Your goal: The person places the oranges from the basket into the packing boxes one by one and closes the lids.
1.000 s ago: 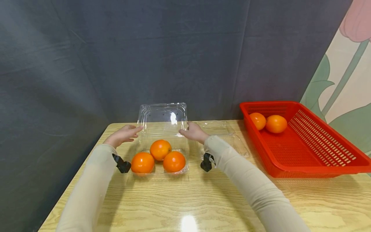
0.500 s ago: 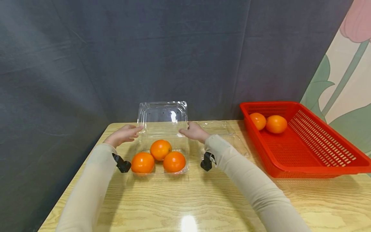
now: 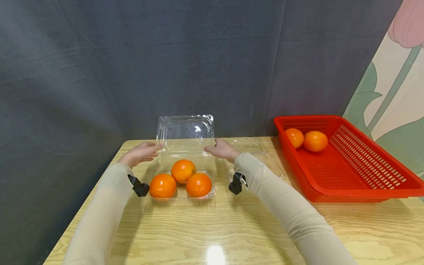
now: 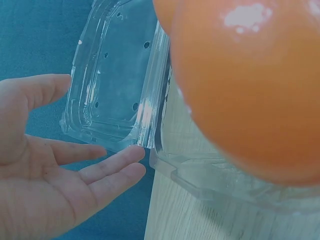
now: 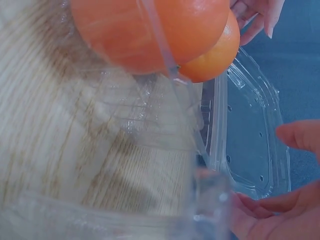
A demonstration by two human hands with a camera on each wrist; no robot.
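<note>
A clear plastic clamshell box [image 3: 180, 201] holds three oranges, one orange [image 3: 183, 171] behind an orange [image 3: 163, 186] at left and an orange [image 3: 199, 184] at right. Its hinged lid [image 3: 185, 133] stands raised at the back, with small vent holes. My left hand [image 3: 143, 154] is at the lid's left edge, fingers extended and thumb tip right by the rim [image 4: 75, 95] in the left wrist view. At the opposite edge, my right hand [image 3: 222, 150] has its thumb and fingers spread beside the lid, its fingertips partly behind clear plastic in the right wrist view.
Right of the box lie more clear plastic containers [image 3: 269, 165]. Beyond them a red slotted basket [image 3: 331, 173] holds two oranges [image 3: 315, 141]. A dark cloth [image 3: 185, 66] hangs behind the wooden table [image 3: 185, 235].
The lid's top edge has risen slightly in the head view, so it stands a little more upright. Both hands stay almost where they were, and the oranges have not moved.
</note>
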